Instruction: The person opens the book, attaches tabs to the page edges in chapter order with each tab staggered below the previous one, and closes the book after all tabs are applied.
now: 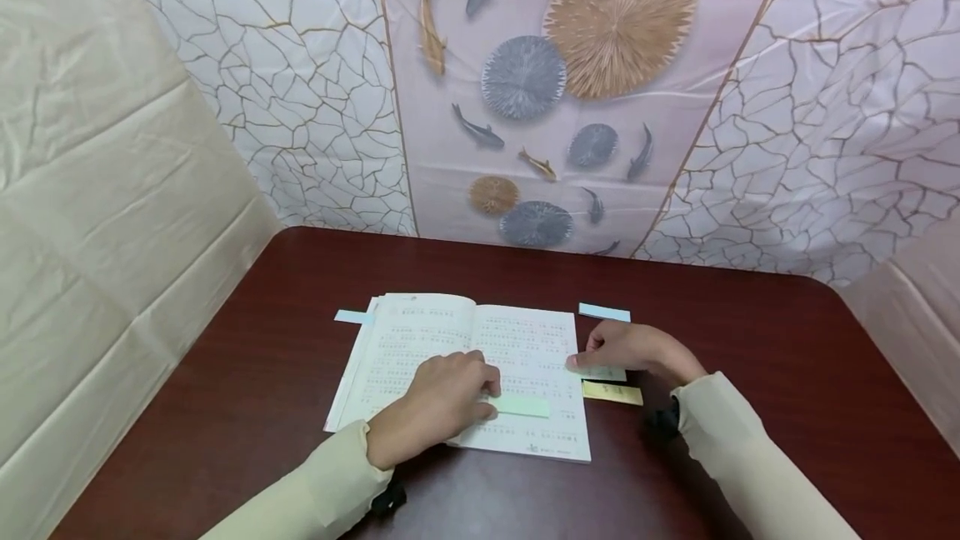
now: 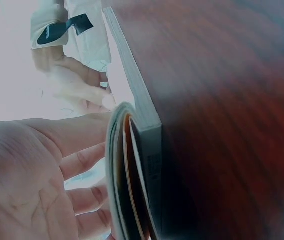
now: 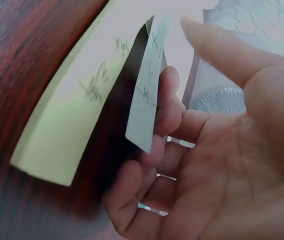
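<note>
The left cream sleeve (image 1: 300,490) runs up from the bottom edge to the left hand (image 1: 442,398), whose fingers are relaxed and slightly parted, resting on an open printed book (image 1: 423,336) beneath it. Just right of its thumb and index finger, a mint-green strip (image 1: 522,406) lies flat on the page. The right hand (image 1: 633,350) is at the book's right edge, thumb by the page, other fingers curled beneath a pale green strip (image 3: 144,100) with handwriting; whether thumb and finger pinch it, one cannot tell. On the near side of that hand lies a yellow strip (image 1: 612,392), also written on; just beyond the hand is a blue strip (image 1: 604,312). Another blue tab (image 1: 352,317) sticks out past the book, beyond and left of the left hand. Under everything spreads a dark red-brown table (image 1: 225,407)
</note>
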Demonstrator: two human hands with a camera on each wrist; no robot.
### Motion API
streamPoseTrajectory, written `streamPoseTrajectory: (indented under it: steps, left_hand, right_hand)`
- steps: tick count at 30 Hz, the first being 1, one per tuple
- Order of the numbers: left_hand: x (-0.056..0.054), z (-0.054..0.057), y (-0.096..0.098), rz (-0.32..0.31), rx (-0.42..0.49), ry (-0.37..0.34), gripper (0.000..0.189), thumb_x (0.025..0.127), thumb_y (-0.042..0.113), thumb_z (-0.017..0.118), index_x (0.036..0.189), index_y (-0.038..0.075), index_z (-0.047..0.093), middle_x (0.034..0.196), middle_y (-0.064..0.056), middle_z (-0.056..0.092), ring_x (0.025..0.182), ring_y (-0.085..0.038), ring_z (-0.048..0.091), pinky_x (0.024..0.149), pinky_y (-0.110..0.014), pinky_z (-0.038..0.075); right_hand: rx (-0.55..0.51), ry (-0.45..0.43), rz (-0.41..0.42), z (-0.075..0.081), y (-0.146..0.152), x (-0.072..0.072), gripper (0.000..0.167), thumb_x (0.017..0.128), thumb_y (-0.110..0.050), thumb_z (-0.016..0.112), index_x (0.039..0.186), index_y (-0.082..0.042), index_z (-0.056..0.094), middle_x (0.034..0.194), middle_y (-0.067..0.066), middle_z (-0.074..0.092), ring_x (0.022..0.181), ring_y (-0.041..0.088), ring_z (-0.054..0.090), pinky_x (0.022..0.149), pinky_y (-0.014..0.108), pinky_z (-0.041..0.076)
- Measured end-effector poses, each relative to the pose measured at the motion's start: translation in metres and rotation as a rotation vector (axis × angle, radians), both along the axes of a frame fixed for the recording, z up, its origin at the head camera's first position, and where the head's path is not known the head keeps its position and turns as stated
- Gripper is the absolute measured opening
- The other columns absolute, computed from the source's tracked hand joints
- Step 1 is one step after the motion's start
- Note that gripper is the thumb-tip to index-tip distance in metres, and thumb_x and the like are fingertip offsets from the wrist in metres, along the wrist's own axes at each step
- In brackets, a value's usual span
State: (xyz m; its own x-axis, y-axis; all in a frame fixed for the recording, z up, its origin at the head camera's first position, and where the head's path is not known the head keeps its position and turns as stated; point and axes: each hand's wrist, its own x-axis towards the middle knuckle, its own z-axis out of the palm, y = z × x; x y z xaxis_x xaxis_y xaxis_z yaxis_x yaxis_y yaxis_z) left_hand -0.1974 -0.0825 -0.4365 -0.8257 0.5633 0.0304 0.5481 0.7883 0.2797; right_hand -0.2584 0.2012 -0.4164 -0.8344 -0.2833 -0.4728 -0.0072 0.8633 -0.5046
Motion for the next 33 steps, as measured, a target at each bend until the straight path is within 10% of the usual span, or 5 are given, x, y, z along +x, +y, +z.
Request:
streamPoseTrajectory:
  steps: [12,16,19,24,33]
  left_hand:
    - [0.002,0.005,-0.001,0.01,-0.001,-0.007,0.014,0.083,0.026,0.092,0.09,0.024,0.079,0.085,0.007,0.064,0.073,-0.011,0.059,0.058,-0.029,0.044]
    - [0.002,0.004,0.001,0.005,0.001,-0.001,0.015,0.082,0.026,0.092,0.09,0.024,0.079,0.085,0.008,0.064,0.073,-0.011,0.059,0.058,-0.029,0.044]
    - [0.001,0.004,0.003,0.0,0.0,0.003,0.015,0.082,0.027,0.092,0.09,0.024,0.079,0.085,0.008,0.064,0.073,-0.01,0.058,0.058,-0.029,0.044]
    - [0.002,0.004,0.004,0.003,0.006,-0.014,0.016,0.082,0.027,0.092,0.091,0.024,0.08,0.087,0.008,0.065,0.075,-0.01,0.061,0.059,-0.029,0.046]
    - [0.002,0.001,-0.002,0.023,0.04,-0.056,0.018,0.079,0.026,0.094,0.089,0.024,0.08,0.089,0.009,0.067,0.077,-0.006,0.06,0.062,-0.03,0.049]
  right_hand:
    - [0.044,0.098,-0.015,0.001,-0.012,0.014,0.042,0.1,-0.031,0.073,0.069,-0.012,0.051,0.061,-0.001,0.041,0.055,0.013,0.034,0.055,0.029,0.031]
    - [0.206,0.263,0.015,0.001,-0.022,0.034,0.042,0.103,-0.038,0.068,0.11,0.004,0.063,0.104,0.02,0.063,0.095,0.035,0.059,0.078,0.05,0.051]
    - [0.284,0.432,0.015,0.005,-0.031,0.051,0.053,0.102,-0.042,0.069,0.126,0.005,0.061,0.126,0.026,0.058,0.119,0.044,0.053,0.091,0.063,0.048]
    - [0.081,0.636,0.108,0.009,-0.046,0.075,0.034,0.096,-0.024,0.08,0.119,-0.001,0.068,0.112,0.012,0.064,0.108,0.031,0.061,0.089,0.052,0.055]
    - [-0.149,0.584,0.226,-0.015,-0.074,0.092,0.031,0.086,-0.007,0.086,0.114,-0.003,0.073,0.106,0.002,0.067,0.097,0.02,0.063,0.084,0.036,0.055]
